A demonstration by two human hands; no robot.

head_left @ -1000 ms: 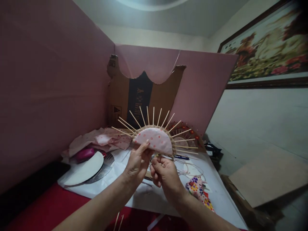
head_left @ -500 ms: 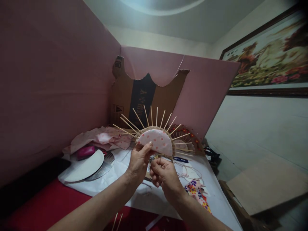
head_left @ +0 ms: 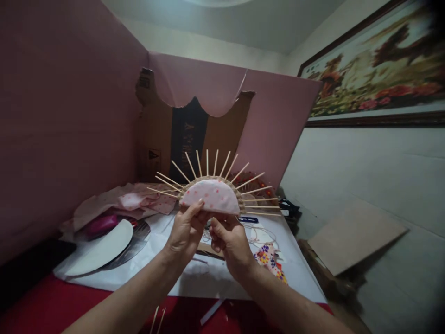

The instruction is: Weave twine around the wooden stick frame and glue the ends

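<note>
My left hand (head_left: 189, 227) pinches the lower edge of a half-round piece covered in pink dotted fabric (head_left: 212, 195), its thumb lying on the front. A woven cord band (head_left: 208, 177) borders the curved edge. Thin wooden sticks (head_left: 207, 162) fan out from that band like rays. Just under the straight edge, my right hand (head_left: 227, 241) is closed, thumb against curled fingers. What it pinches is hidden; some fingers reach behind the piece. Behind it, partly covered, stands a similar fan shape with red dots (head_left: 266, 183).
A white half disc (head_left: 104, 250) and crumpled pink cloth (head_left: 139, 199) lie at left, with a magenta object (head_left: 100, 225) between. To the right are loose cord (head_left: 267, 236), a dark blue cutter-like tool (head_left: 248, 219) and flowered fabric (head_left: 269, 262). Cut cardboard (head_left: 222, 134) stands behind.
My right hand has risen toward the piece's lower edge, its fingers now partly behind it. My left hand still holds the piece, now tilted less. The whole view has shifted.
</note>
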